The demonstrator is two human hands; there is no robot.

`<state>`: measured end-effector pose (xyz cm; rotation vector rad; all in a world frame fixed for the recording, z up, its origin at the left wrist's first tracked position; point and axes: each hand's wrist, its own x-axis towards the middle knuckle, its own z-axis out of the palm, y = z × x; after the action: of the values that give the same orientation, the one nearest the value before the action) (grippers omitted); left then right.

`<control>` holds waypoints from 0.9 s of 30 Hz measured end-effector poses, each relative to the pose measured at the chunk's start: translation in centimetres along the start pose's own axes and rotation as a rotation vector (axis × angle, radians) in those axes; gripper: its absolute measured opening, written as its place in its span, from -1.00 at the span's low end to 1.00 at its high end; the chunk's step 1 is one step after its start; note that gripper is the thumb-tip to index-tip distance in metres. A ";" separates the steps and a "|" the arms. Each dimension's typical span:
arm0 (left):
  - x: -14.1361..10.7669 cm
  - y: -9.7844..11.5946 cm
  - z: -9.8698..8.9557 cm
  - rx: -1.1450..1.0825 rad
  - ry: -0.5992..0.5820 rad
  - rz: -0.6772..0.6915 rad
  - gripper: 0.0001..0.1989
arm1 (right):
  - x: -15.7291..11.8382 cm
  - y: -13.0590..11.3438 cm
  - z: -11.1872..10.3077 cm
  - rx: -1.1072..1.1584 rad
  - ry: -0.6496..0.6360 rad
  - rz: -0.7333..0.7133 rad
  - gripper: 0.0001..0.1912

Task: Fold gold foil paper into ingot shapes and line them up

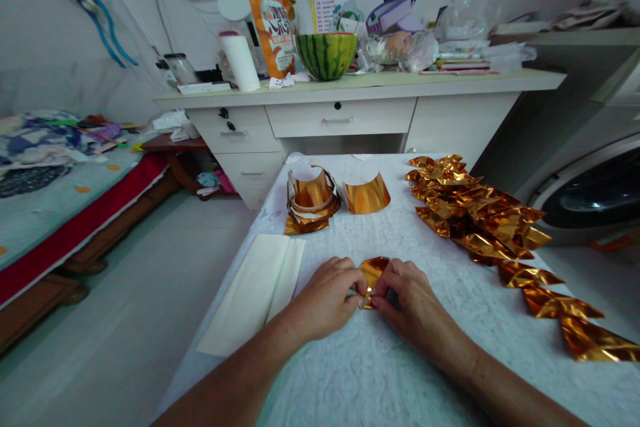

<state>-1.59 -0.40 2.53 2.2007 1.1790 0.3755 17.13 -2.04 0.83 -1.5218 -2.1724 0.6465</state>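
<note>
Between my two hands, a sheet of gold foil paper (374, 271) is curled up just above the cloth-covered table (345, 373). My left hand (335, 293) pinches its left edge with thumb and forefinger. The right edge is pinched by my right hand (407, 293), and the fingers partly hide the paper. Beyond them lie a curled stack of gold foil sheets (313, 197) and a single curved gold sheet (367, 195). A large pile of folded gold foil pieces (475, 213) spreads along the right side, trailing toward the near right edge.
White paper sheets (245, 290) lie left of my left forearm. At the back stands a white desk (340, 117) bearing a watermelon half (327, 55), an orange snack bag (273, 30) and a paper roll (241, 61). A bed (100, 193) is at left, a washing machine (595, 180) at right.
</note>
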 end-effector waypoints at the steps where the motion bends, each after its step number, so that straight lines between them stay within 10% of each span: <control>1: 0.0 0.1 0.0 0.006 -0.005 -0.004 -0.86 | 0.0 0.0 0.0 -0.003 0.000 -0.001 -0.87; 27: 0.1 -0.1 0.7 0.027 0.029 -0.007 -0.93 | 0.0 0.5 0.6 -0.030 0.023 -0.025 -0.87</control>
<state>-1.27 -0.54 1.91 2.2209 1.2132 0.3918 17.15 -1.99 0.04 -1.5072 -2.1900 0.5880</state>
